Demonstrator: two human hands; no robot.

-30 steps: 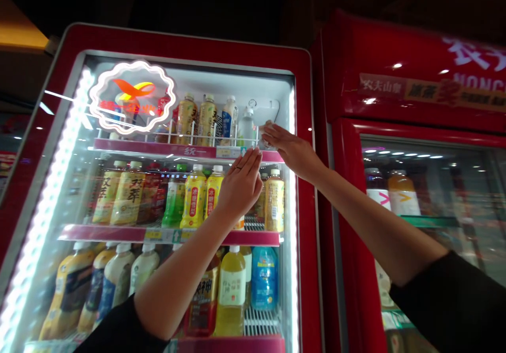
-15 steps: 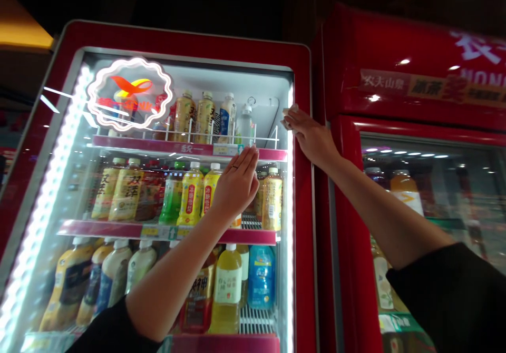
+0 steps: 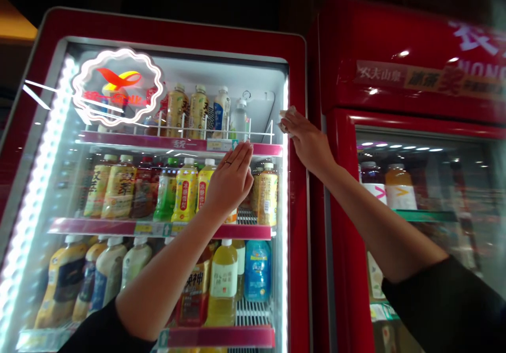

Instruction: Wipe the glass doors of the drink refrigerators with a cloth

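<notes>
My left hand lies flat on the glass door of a lit drinks fridge, its fingers stretched out and a ring on one of them. Up and to the right, my right hand presses a crumpled white tissue against the right edge of the glass, beside the red door frame. The fingers of that hand are closed around the tissue, which is partly covered. Behind the glass, near my left hand, stand yellow-labelled bottles and a pale yellow bottle.
A glowing round sign shows at the door's upper left. Bright light strips run down both sides. Shelves with red front strips hold several bottles. A second red fridge stands close on the right, with drinks inside.
The view has shifted slightly, so the fridge appears a little left and higher. My right hand with the tissue sits slightly lower along the door edge. My left hand stays at nearly the same spot.
</notes>
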